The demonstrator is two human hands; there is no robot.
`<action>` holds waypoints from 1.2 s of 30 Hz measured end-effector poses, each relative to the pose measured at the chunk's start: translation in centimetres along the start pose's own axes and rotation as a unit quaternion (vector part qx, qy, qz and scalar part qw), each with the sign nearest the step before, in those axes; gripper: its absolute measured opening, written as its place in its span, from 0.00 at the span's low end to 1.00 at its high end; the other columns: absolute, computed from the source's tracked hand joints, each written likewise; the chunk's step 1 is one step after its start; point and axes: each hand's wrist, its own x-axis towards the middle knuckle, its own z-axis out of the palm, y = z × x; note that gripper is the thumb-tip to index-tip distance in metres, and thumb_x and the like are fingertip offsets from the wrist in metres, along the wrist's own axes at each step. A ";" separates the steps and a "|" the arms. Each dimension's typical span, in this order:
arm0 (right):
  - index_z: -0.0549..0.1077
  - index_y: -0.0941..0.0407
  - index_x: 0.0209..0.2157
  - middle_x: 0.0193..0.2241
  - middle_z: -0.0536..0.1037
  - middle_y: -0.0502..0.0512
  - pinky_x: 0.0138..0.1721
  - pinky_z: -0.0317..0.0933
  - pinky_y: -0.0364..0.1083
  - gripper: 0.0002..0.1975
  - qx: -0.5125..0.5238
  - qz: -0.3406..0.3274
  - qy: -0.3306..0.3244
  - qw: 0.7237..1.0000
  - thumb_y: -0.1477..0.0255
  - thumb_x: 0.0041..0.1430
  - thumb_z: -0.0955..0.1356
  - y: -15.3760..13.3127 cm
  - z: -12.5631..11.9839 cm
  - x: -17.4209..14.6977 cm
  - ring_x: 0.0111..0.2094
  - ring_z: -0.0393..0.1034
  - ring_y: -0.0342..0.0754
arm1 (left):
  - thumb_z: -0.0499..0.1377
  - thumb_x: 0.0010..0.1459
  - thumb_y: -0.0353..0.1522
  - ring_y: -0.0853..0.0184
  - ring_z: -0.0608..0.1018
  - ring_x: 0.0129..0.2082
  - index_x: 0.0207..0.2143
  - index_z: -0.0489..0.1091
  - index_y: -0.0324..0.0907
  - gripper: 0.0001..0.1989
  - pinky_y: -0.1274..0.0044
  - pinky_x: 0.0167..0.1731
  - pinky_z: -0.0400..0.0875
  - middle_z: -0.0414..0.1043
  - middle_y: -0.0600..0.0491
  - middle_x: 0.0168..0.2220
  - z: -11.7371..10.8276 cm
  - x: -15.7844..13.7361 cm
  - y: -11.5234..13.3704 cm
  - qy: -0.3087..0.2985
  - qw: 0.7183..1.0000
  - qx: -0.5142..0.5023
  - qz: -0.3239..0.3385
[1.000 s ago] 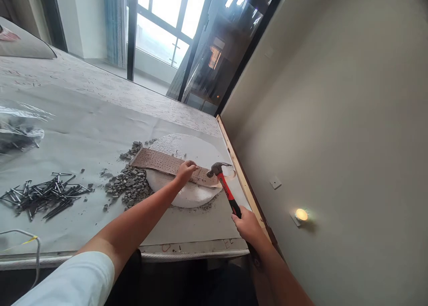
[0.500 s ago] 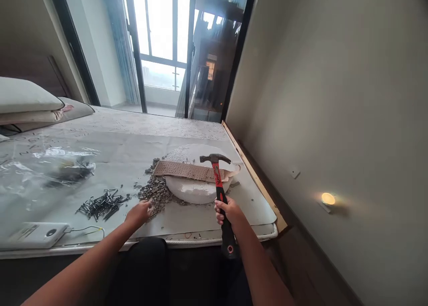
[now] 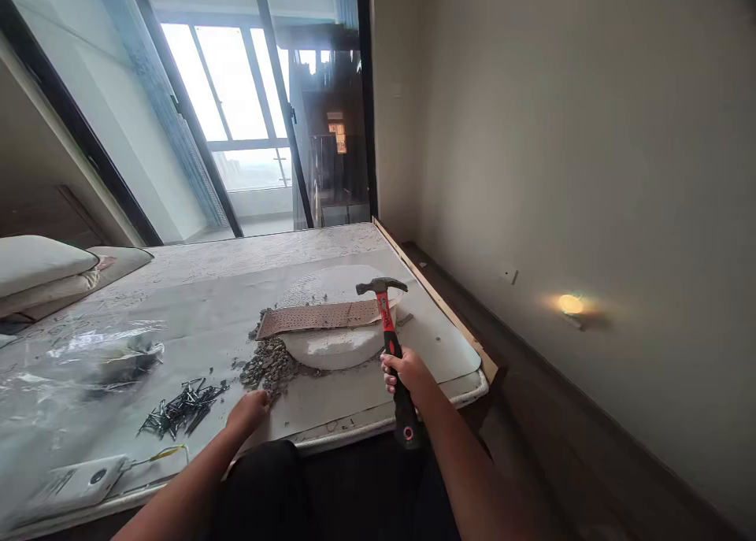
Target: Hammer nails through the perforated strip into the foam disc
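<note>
My right hand (image 3: pixel 407 374) is wrapped round the black grip of a claw hammer (image 3: pixel 386 314) with a red neck, its head raised in front of a white round block (image 3: pixel 336 353). Across the block lies a brown strip dotted with small holes (image 3: pixel 322 317). My left hand (image 3: pixel 251 409) is closed at the near edge of a heap of grey stone chips (image 3: pixel 270 364); whatever its fingers may hold is hidden. To the left of that hand is a loose pile of dark nails (image 3: pixel 183 407).
A clear plastic bag (image 3: pixel 100 360) with something dark inside lies at left. Nearer stands a white power bank (image 3: pixel 88 478) with a cable. A pale sheet (image 3: pixel 331 421) covers the bed, edged by a wooden rail (image 3: pixel 437 298) at right. Pillows (image 3: pixel 44 264) sit far left.
The camera view has turned and tilted, shifting the room in the picture. My right hand still grips the hammer; my left hand remains closed by the stone chips, now slightly lower in view.
</note>
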 end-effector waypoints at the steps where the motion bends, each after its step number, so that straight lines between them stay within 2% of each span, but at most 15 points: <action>1: 0.56 0.54 0.26 0.14 0.63 0.39 0.12 0.50 0.38 0.17 -0.001 0.002 0.002 1.000 0.68 0.37 0.70 -0.1 -0.1 -0.1 0.11 0.53 0.35 | 0.52 0.49 0.27 0.64 0.73 0.33 0.25 0.66 0.41 0.05 0.80 0.29 0.59 0.72 0.49 0.31 0.0 0.2 0.1 0.001 1.000 0.010 0.000; 7: 0.57 0.54 0.27 0.14 0.62 0.39 0.12 0.50 0.39 0.17 0.007 0.012 -0.003 1.000 0.68 0.38 0.69 -0.5 -0.8 -0.1 0.11 0.53 0.35 | 0.51 0.49 0.26 0.66 0.72 0.29 0.24 0.64 0.41 0.05 0.80 0.28 0.59 0.71 0.51 0.28 -1.1 0.8 0.4 0.025 0.999 0.017 0.025; 9: 0.57 0.54 0.27 0.14 0.62 0.39 0.12 0.50 0.38 0.17 0.006 0.017 -0.004 1.000 0.67 0.38 0.70 -0.5 -0.8 -0.1 0.11 0.53 0.35 | 0.51 0.49 0.28 0.67 0.73 0.29 0.27 0.67 0.41 0.05 0.80 0.29 0.60 0.72 0.53 0.26 -2.4 1.0 0.8 0.045 0.997 -0.034 0.043; 11: 0.57 0.54 0.27 0.14 0.62 0.39 0.12 0.50 0.38 0.18 0.004 0.021 0.000 1.000 0.67 0.38 0.70 -0.6 -0.8 -0.1 0.11 0.53 0.35 | 0.52 0.49 0.33 0.67 0.73 0.28 0.34 0.69 0.42 0.10 0.80 0.29 0.62 0.72 0.54 0.25 -4.1 1.3 2.0 0.063 0.989 -0.119 0.064; 13: 0.57 0.54 0.28 0.14 0.62 0.38 0.12 0.50 0.38 0.18 0.003 0.024 0.003 1.000 0.66 0.38 0.70 -0.8 -0.7 -0.1 0.11 0.53 0.35 | 0.52 0.49 0.38 0.67 0.72 0.26 0.38 0.70 0.41 0.16 0.79 0.27 0.63 0.71 0.55 0.23 -6.1 1.8 4.0 0.066 0.973 -0.209 0.074; 14: 0.57 0.54 0.28 0.14 0.62 0.38 0.12 0.50 0.38 0.19 0.003 0.026 0.004 1.000 0.66 0.38 0.70 -0.9 -0.7 -0.1 0.11 0.53 0.35 | 0.52 0.49 0.41 0.67 0.71 0.24 0.38 0.70 0.40 0.18 0.78 0.26 0.63 0.70 0.55 0.22 -7.0 2.2 5.3 0.052 0.964 -0.247 0.081; 16: 0.57 0.54 0.27 0.14 0.62 0.38 0.11 0.50 0.38 0.19 0.001 0.030 0.003 1.000 0.65 0.38 0.70 -1.1 -0.7 -0.1 0.11 0.53 0.35 | 0.53 0.48 0.45 0.67 0.71 0.22 0.33 0.72 0.39 0.20 0.78 0.23 0.63 0.70 0.54 0.21 -8.6 3.2 8.5 0.027 0.940 -0.328 0.085; 19: 0.57 0.54 0.28 0.14 0.61 0.38 0.11 0.50 0.38 0.18 -0.005 0.036 -0.009 0.999 0.64 0.40 0.69 -1.3 -0.9 0.2 0.11 0.53 0.35 | 0.57 0.45 0.48 0.68 0.72 0.24 0.24 0.70 0.38 0.20 0.78 0.26 0.65 0.71 0.52 0.22 -10.0 5.5 13.8 0.014 0.897 -0.420 0.138; 20: 0.57 0.54 0.28 0.15 0.61 0.38 0.11 0.50 0.38 0.18 -0.009 0.038 -0.016 0.999 0.64 0.40 0.69 -1.3 -1.0 0.2 0.11 0.53 0.35 | 0.57 0.45 0.48 0.68 0.72 0.23 0.22 0.70 0.38 0.20 0.78 0.26 0.65 0.71 0.52 0.21 -10.1 6.3 15.6 0.028 0.894 -0.419 0.155; 23: 0.57 0.54 0.29 0.15 0.61 0.38 0.11 0.51 0.38 0.17 -0.024 0.040 -0.023 0.999 0.64 0.42 0.69 -1.4 -1.4 0.5 0.11 0.53 0.35 | 0.56 0.47 0.47 0.72 0.67 0.18 0.17 0.67 0.39 0.20 0.79 0.22 0.61 0.66 0.55 0.16 -9.8 9.1 20.0 0.081 0.911 -0.361 0.184; 26: 0.58 0.54 0.29 0.15 0.61 0.38 0.11 0.50 0.37 0.16 -0.039 0.035 -0.010 0.999 0.64 0.45 0.69 -1.6 -1.7 0.5 0.11 0.53 0.35 | 0.54 0.50 0.45 0.72 0.68 0.18 0.19 0.68 0.38 0.19 0.80 0.21 0.60 0.67 0.54 0.16 -8.8 11.6 22.8 0.093 0.914 -0.340 0.202; 29: 0.58 0.55 0.29 0.15 0.60 0.39 0.11 0.51 0.38 0.15 -0.057 0.034 0.000 0.998 0.63 0.46 0.68 -1.7 -2.0 0.6 0.11 0.52 0.34 | 0.52 0.52 0.43 0.70 0.70 0.20 0.19 0.68 0.38 0.19 0.80 0.22 0.61 0.68 0.53 0.18 -7.4 13.5 23.9 0.089 0.909 -0.332 0.235; 36: 0.57 0.54 0.30 0.16 0.60 0.38 0.11 0.51 0.37 0.17 -0.068 0.051 0.023 0.996 0.61 0.46 0.68 -1.4 -2.2 1.2 0.11 0.51 0.34 | 0.51 0.55 0.41 0.71 0.68 0.22 0.16 0.64 0.40 0.20 0.80 0.23 0.60 0.65 0.54 0.18 -5.2 15.2 23.4 0.135 0.899 -0.296 0.292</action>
